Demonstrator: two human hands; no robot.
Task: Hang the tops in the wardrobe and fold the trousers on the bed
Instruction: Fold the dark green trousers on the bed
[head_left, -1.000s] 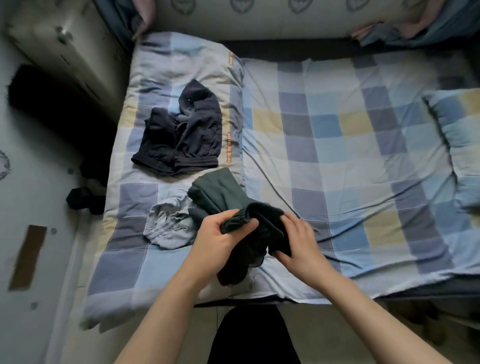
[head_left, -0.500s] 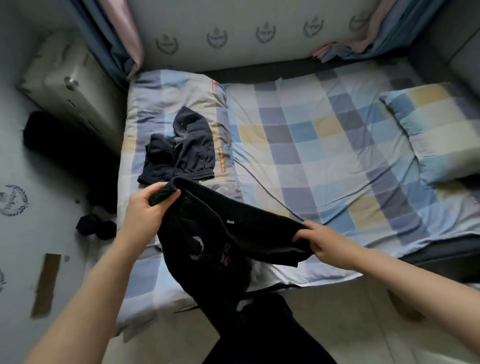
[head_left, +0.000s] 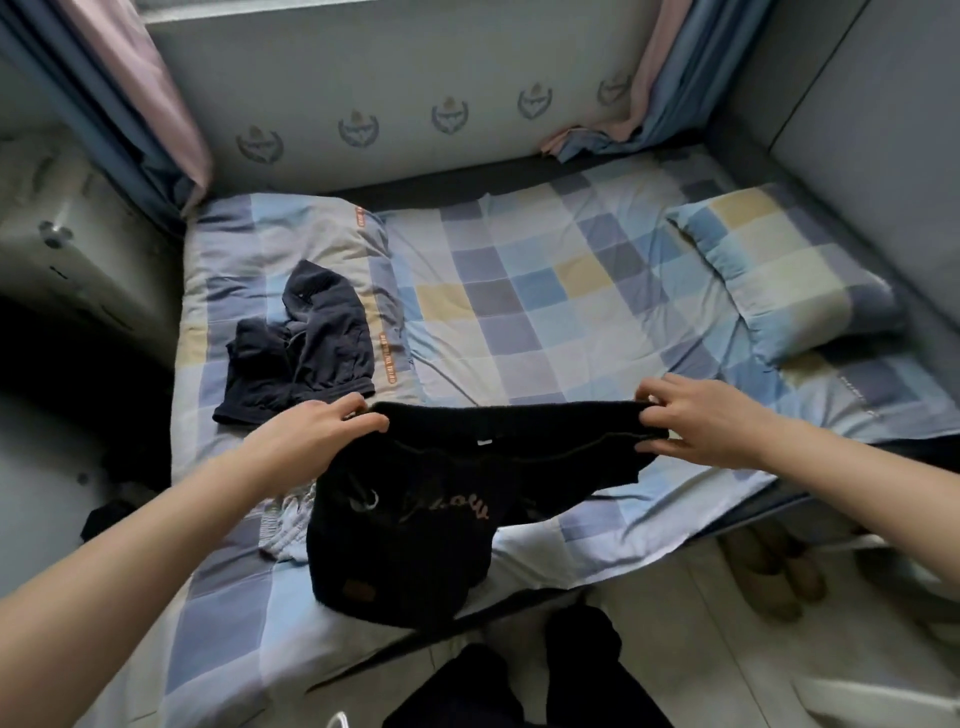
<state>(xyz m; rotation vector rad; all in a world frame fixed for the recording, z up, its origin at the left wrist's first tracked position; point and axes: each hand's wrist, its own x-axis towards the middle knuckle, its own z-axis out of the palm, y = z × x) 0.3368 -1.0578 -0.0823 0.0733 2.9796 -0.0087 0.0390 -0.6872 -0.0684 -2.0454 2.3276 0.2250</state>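
Over the near edge of the checked blue, grey and yellow bed (head_left: 545, 312), I see both hands gripping a black knitted garment with pale lettering (head_left: 415, 525) by its top band: the left hand (head_left: 317, 441) pinches one end, the right hand (head_left: 706, 421) the other, the fabric stretched between them and hanging down over the mattress edge. Beneath it, a crumpled pale grey garment (head_left: 283, 530) lies on the bed. Beyond the left hand, a rumpled dark navy garment (head_left: 306, 343) rests on the folded quilt. A checked pillow (head_left: 779, 270) lies at the right.
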